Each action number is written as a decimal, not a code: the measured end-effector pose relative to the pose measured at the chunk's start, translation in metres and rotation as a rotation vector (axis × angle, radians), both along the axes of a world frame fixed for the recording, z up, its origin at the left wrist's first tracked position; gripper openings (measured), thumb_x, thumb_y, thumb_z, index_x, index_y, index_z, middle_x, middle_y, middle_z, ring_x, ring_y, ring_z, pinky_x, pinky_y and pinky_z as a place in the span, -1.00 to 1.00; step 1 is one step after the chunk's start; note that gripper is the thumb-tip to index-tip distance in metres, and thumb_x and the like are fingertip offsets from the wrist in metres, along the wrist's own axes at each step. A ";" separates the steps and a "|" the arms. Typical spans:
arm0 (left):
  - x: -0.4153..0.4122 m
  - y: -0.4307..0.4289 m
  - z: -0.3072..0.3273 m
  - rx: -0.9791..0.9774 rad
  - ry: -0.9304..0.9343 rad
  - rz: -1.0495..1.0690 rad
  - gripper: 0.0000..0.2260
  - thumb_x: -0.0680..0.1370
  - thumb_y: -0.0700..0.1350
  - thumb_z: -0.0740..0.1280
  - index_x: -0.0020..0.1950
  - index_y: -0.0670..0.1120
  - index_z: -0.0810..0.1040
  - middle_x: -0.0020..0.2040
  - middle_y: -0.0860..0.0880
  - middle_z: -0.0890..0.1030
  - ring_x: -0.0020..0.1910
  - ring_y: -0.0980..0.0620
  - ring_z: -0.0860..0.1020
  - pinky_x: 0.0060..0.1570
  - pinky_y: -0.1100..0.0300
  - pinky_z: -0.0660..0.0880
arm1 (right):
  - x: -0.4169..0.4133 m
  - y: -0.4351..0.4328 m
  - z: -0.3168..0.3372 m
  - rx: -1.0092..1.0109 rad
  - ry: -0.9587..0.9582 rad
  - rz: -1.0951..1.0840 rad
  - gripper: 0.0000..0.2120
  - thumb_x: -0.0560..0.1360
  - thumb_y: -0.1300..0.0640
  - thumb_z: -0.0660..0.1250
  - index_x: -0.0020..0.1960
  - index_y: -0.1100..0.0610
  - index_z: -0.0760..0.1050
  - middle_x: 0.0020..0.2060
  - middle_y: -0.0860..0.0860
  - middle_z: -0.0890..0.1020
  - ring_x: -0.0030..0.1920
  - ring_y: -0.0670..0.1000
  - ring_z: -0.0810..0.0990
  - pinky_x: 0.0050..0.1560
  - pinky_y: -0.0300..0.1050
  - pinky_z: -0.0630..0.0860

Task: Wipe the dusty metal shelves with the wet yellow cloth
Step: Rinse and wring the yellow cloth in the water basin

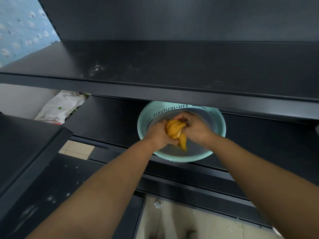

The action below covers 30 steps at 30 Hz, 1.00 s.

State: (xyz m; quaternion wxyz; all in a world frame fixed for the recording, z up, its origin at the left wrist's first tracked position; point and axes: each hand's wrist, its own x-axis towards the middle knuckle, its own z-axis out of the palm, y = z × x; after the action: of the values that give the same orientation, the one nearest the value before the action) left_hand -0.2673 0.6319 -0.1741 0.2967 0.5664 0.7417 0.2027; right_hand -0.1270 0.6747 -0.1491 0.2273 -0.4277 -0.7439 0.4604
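Hands — left hand [159, 134], right hand [196, 128] — both grip the bunched yellow cloth [174, 129] between them over the teal basin [144, 118], tail hanging down; the dusty metal shelf [155, 66] lies above and ahead.

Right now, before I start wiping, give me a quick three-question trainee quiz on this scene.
1. True or false: the left hand and the right hand both grip the yellow cloth.
2. Where does the basin stand? A) on the floor B) on the lower shelf C) on the top shelf
3. What words are printed on the basin's inner wall?
Key: 1 true; 2 B; 3 BEAUTIFUL LIFE.
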 end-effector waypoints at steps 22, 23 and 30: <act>-0.007 0.004 -0.005 -0.004 -0.248 0.046 -0.42 0.31 -0.19 0.58 0.28 -0.07 0.47 0.13 -0.03 0.59 0.17 -0.04 0.55 0.22 -0.01 0.50 | -0.001 0.010 -0.008 -0.113 -0.026 0.084 -0.66 0.46 0.44 0.22 0.14 0.10 0.40 -0.10 0.00 0.53 -0.04 -0.02 0.48 -0.07 -0.21 0.45; -0.005 0.005 -0.004 0.049 -0.189 0.080 -0.52 0.30 -0.19 0.58 0.17 -0.08 0.53 0.05 -0.03 0.62 0.10 -0.05 0.58 0.15 -0.01 0.53 | -0.002 0.011 -0.005 -0.150 -0.030 0.076 -0.62 0.45 0.41 0.25 0.20 0.12 0.37 -0.02 0.05 0.53 0.00 0.00 0.48 -0.05 -0.17 0.45; 0.006 0.008 0.000 0.111 -0.167 0.097 -0.52 0.21 -0.11 0.58 0.06 -0.08 0.51 -0.06 -0.04 0.65 -0.04 -0.05 0.63 0.02 -0.05 0.58 | -0.012 0.019 -0.019 -0.103 -0.072 0.049 -0.52 0.60 0.00 0.22 0.48 0.03 0.22 0.30 0.05 0.45 0.29 0.07 0.46 0.31 -0.04 0.41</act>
State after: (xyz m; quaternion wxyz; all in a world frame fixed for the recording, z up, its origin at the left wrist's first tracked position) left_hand -0.2615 0.6399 -0.1745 0.3156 0.5263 0.7286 0.3041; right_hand -0.1390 0.6940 -0.1681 0.1669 -0.4368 -0.7371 0.4879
